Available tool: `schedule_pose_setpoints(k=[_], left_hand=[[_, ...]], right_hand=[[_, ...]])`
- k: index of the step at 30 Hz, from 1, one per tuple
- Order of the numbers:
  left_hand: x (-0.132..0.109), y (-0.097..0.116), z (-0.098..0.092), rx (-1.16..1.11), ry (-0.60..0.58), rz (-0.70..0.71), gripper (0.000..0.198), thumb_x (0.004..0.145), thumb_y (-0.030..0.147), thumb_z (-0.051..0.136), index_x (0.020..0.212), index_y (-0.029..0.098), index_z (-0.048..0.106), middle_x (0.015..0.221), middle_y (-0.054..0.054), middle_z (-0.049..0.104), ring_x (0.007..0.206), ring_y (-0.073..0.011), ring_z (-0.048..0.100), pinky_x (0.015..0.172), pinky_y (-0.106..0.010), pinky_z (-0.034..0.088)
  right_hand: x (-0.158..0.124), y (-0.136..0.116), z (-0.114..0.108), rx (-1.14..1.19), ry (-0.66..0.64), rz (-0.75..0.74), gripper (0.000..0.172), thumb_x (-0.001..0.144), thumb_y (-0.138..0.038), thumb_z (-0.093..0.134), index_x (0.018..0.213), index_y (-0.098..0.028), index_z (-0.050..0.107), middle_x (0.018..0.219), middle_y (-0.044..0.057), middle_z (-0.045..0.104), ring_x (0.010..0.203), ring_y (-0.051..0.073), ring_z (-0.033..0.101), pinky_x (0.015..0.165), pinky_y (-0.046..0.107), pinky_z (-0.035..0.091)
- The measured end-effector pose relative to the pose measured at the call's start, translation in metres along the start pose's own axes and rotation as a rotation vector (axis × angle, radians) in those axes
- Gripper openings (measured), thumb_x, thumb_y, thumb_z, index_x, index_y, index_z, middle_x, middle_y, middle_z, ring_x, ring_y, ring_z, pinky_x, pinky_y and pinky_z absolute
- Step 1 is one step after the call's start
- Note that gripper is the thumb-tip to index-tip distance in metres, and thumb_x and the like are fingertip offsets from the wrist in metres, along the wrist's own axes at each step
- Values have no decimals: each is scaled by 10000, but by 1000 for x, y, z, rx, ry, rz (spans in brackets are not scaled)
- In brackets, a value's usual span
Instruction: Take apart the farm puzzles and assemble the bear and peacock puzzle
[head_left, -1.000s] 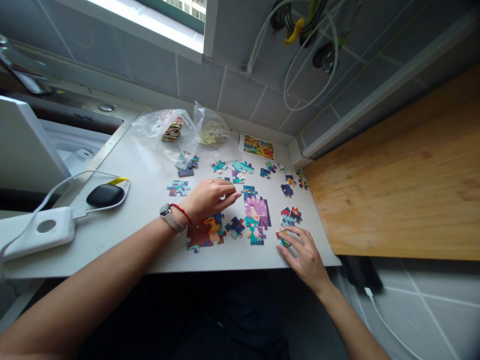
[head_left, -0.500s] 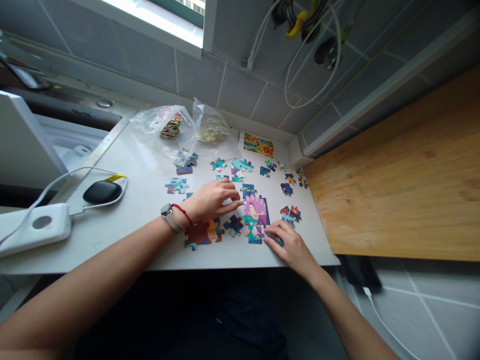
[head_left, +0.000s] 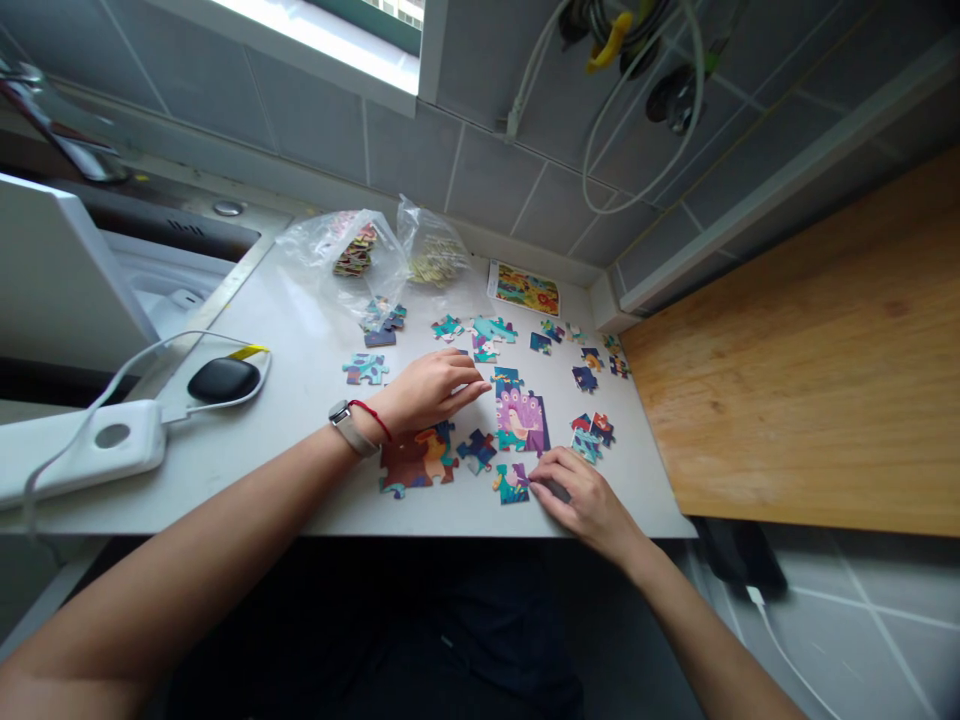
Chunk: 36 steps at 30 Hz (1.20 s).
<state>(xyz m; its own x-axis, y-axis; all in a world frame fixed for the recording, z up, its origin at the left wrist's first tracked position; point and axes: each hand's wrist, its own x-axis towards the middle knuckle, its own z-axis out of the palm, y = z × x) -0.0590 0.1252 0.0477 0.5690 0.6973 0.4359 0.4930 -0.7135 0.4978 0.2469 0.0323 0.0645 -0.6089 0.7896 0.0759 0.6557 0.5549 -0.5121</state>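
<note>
Colourful jigsaw pieces lie spread over a white worktop (head_left: 285,330). My left hand (head_left: 431,390) rests flat, fingers stretched towards the joined purple peacock block (head_left: 521,420), its fingertips touching the block's left edge. A brown and orange joined block (head_left: 416,458) lies just under my left wrist. My right hand (head_left: 581,495) lies near the front edge with fingers curled, its fingertips pressing on a small teal piece (head_left: 511,484) below the peacock block. A red and teal cluster (head_left: 590,436) sits just beyond that hand.
Two clear bags of pieces (head_left: 360,255) and a picture card (head_left: 525,288) lie at the back by the tiled wall. A white power bank (head_left: 90,450), a black case (head_left: 223,380) and a cable sit at left. A wooden board (head_left: 810,370) borders the right. Cables hang above.
My right hand slid left along the front edge from the red and teal cluster to the teal piece under the peacock block. My left hand has stayed beside the peacock block.
</note>
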Motion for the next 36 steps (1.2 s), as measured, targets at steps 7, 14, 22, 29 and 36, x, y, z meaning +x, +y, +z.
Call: schedule_pose_setpoints(k=[7,14,22,29,36], left_hand=[[-2,-7,0,21,6,-16,433,1116,387,416,923,172,739,879,-76,709,816,-212,622,809,-343,489],[-2,-9,-2,33,6,-41,504,1126,429,366,907,170,739,873,-78,707,811,-207,626,817,-336,482],[-4,-17,7,-14,23,-65,514,1126,434,365,867,166,719,827,-72,680,787,-200,609,801,-322,470],[-4,-19,7,-32,32,-85,493,1122,431,378,892,168,726,844,-72,691,793,-200,612,780,-313,459],[-4,-19,7,-18,40,-75,491,1122,434,389,886,168,728,835,-68,681,789,-196,612,780,-308,453]], right_hand=[[1,-1,3,-17,38,1,100,996,-209,609,990,-247,701,958,76,688,895,243,692,801,399,598],[2,-3,5,-54,59,20,194,997,-266,640,1184,-253,688,1111,103,676,1049,270,691,917,420,600],[37,-40,28,-231,45,77,461,900,-455,781,1278,-208,691,1291,159,638,1225,371,624,1027,552,568],[51,-44,33,-171,13,128,388,896,-357,787,1247,-218,699,1200,125,651,1183,333,645,1029,519,570],[53,-43,29,-189,25,218,423,813,-378,867,1180,-221,729,1140,114,668,1125,338,646,972,518,579]])
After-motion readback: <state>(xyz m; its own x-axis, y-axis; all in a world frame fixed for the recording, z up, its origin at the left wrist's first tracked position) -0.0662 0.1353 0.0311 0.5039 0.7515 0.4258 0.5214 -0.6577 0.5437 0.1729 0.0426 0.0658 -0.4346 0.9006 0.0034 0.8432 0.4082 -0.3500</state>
